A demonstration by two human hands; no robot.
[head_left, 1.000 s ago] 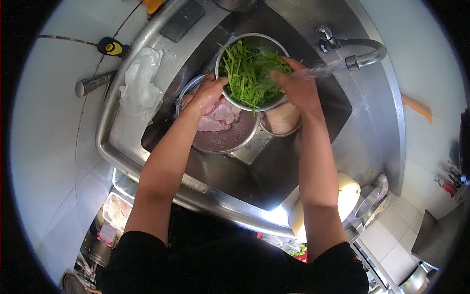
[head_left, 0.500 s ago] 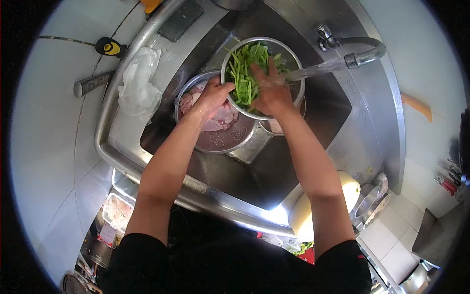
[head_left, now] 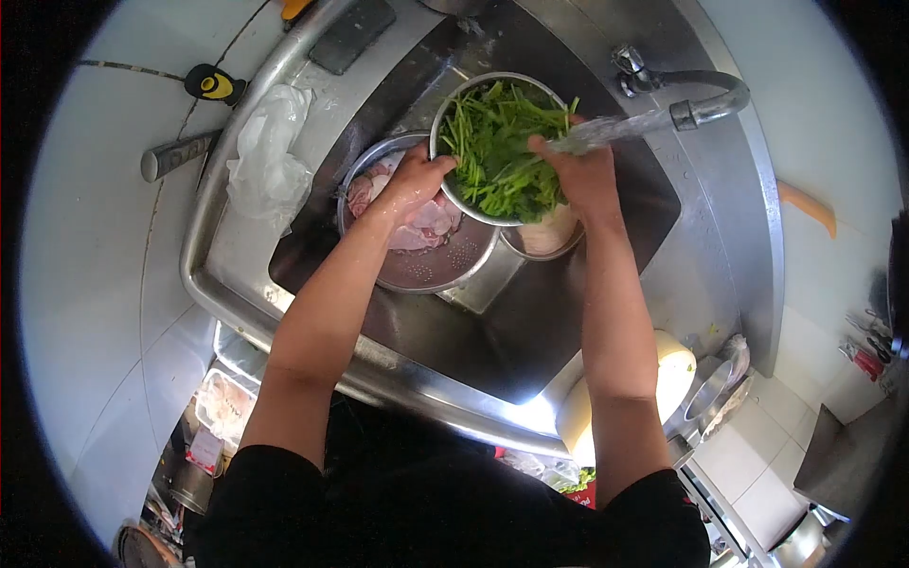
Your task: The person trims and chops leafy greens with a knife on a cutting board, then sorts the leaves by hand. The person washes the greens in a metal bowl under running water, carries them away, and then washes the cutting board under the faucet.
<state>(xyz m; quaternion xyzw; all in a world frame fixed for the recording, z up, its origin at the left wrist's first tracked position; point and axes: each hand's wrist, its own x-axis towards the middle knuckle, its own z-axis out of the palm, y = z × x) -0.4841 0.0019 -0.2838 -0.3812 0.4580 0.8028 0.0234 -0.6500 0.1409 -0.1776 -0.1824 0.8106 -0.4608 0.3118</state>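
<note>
Head view: metal bowl [head_left: 476, 216] is held over steel sink [head_left: 426, 331] beside tiled wall [head_left: 95, 265]

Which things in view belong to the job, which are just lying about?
In use:
greens
metal bowl, held by left hand
right hand, at greens
running tap

Apparently just lying about:
plastic bag
colander with pink meat
dark slab

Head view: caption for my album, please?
Leafy greens in a metal bowl, left hand at its rim, right hand at the running water.
</note>
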